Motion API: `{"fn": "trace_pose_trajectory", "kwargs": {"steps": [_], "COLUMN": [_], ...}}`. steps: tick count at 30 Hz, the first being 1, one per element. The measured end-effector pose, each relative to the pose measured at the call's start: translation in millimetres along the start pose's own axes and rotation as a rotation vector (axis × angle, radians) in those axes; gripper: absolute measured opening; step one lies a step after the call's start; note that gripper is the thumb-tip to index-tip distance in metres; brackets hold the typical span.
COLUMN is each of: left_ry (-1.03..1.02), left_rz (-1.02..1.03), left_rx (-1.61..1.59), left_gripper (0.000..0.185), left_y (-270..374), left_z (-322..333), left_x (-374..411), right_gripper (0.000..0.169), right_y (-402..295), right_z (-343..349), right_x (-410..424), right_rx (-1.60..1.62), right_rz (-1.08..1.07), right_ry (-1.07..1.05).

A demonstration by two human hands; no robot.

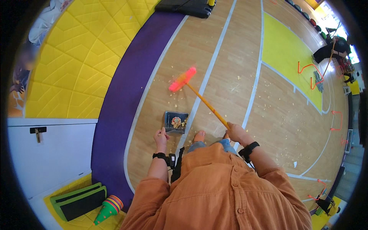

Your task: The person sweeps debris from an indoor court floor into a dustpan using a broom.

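My right hand grips the orange handle of a broom, whose pink and orange bristle head reaches forward and to the left, blurred. My left hand is closed at the near edge of a dark dustpan; the part it holds is mostly hidden by the fingers. Inside the dustpan lie a crumpled wrapper or cup-like piece and pale yellow crumbs. Similar pale bits are scattered on the wooden floor around the broom head and to the right.
A yellow padded wall and a white door stand at left. Stacked coloured cones are at lower left. Orange hurdles stand at right, near a person with a mop. A black padded base lies ahead.
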State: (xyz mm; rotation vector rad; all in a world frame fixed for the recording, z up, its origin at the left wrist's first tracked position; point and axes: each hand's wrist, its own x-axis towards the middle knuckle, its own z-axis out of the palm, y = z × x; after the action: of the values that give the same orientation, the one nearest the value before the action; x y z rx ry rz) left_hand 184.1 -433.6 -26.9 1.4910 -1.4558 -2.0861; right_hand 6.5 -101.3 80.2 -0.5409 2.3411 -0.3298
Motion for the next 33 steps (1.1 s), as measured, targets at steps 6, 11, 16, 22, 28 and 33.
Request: {"fn": "trace_pose_trajectory", "kwargs": {"steps": [6,11,16,22,28,33], "left_ry": [0.004,-0.037,-0.108,-0.205,-0.312,-0.370], "left_rz": [-0.033,-0.069,-0.125,-0.138,-0.088,-0.041], "left_rx": [-0.054,-0.094,-0.126,-0.013,0.059,0.150], "left_gripper": [0.033,0.032,0.032,0.035,0.035,0.032], "left_y": [-8.9,-12.5,-11.2,-5.9,0.4,1.2], "left_z": [-0.3,-4.8,11.4,42.2,83.9,120.7], "left_x": [1.8,-4.6,-3.7,4.6,8.8,-1.7], "right_gripper": [0.031,0.039,0.039,0.040,0.041,0.037], "right_y": [28.8,46.3,39.4,35.3,83.4,108.2], "right_z": [-17.0,-51.3,-42.0,-23.0,37.5,64.9], "right_x": [-79.3,-160.9,-210.6,-234.1,-250.0,-273.2], "right_rx": [0.248,0.449,0.507,0.593,0.684,0.822], "right_rz": [0.083,0.390,0.441,0.529,0.590,0.801], "right_ry": [-0.297,-0.487,-0.416,-0.215,0.096,0.175]}}
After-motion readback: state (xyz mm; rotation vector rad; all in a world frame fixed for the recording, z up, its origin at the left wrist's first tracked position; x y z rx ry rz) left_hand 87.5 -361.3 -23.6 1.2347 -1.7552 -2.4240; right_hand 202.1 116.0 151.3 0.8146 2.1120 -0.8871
